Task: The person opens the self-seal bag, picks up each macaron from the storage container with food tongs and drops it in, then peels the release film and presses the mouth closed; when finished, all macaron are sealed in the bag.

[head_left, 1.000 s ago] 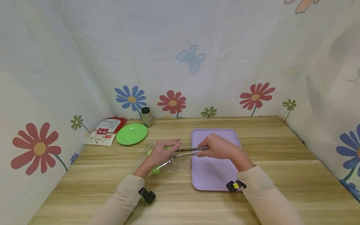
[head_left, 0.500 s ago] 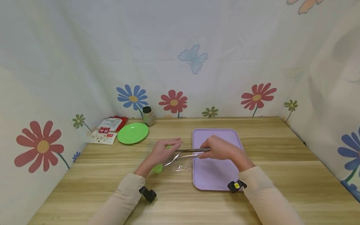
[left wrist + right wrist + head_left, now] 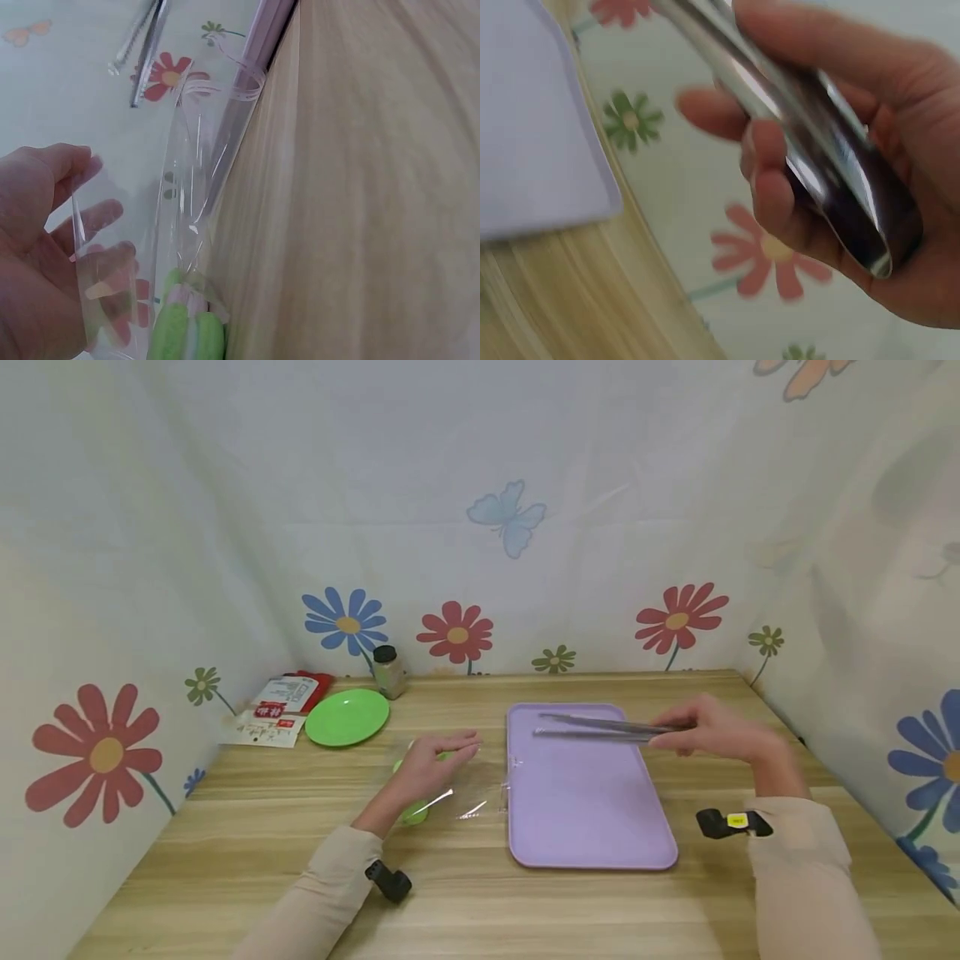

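Note:
My right hand [image 3: 716,731] grips the metal tongs [image 3: 600,730] by their closed end, above the far right part of the lilac tray [image 3: 592,810]. The tongs' two arms point left, tips slightly apart, nothing between them. In the right wrist view, fingers curl round the shiny tongs [image 3: 810,142]. My left hand [image 3: 431,768] is left of the tray, its fingers loosely extended at a clear plastic bag [image 3: 187,157]. Some fingers show through the film. A light green object with pale parts [image 3: 180,326] lies at the bag's lower end; its kind is unclear.
A green plate [image 3: 347,717] lies at the back left. Behind it stands a small jar with a black lid [image 3: 389,672]. Red and white packets [image 3: 281,706] lie left of the plate. A flower-printed curtain [image 3: 555,568] closes off the wooden table's back and sides.
My right hand has carried the tongs away from the bag, to the right and slightly back, over the tray. The left hand stays nearly in place by the bag.

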`<state>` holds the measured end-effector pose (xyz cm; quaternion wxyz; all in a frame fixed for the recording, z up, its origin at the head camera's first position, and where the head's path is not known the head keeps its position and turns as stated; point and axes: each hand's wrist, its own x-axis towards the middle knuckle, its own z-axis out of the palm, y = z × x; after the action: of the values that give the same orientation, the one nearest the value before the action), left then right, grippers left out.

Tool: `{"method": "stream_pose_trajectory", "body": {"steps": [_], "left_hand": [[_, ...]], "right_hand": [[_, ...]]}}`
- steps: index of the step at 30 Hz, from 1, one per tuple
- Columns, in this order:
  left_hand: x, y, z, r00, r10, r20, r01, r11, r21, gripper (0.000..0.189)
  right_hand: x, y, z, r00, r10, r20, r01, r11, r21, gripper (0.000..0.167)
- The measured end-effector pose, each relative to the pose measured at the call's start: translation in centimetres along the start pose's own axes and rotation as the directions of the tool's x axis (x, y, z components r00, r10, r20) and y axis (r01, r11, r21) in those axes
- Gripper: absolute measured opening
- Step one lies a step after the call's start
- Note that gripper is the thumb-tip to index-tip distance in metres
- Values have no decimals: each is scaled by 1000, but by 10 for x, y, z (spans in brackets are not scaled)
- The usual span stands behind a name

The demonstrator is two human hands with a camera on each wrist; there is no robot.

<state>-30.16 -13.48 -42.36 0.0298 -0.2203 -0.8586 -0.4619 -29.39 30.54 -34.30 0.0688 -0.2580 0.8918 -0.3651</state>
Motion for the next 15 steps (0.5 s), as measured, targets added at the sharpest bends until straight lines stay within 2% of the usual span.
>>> {"method": "stream_pose_trajectory", "body": {"steps": [2, 5, 7, 10, 15], "left_hand": [[0, 1, 0, 1000, -13, 6, 13, 1000, -1, 35], [-1, 1, 0, 999, -31, 10, 31, 1000, -6, 35], [-1, 0, 0, 999, -41, 12, 41, 999, -13, 34], [-1, -1, 2, 999, -46, 15, 46, 999, -25, 34], [1, -2, 3, 1000, -27, 2, 27, 999, -21, 34]], "right_hand": [[-11, 16, -11, 987, 103, -120, -111, 992, -57, 41], [-23, 41, -20, 934, 251, -255, -283, 954, -98, 58], [-27, 58, -21, 904, 306, -300, -352, 929, -112, 65], [-30, 79, -17, 882, 335, -332, -389, 915, -111, 58], [-25, 96, -9, 880, 331, -339, -387, 916, -109, 51]]}}
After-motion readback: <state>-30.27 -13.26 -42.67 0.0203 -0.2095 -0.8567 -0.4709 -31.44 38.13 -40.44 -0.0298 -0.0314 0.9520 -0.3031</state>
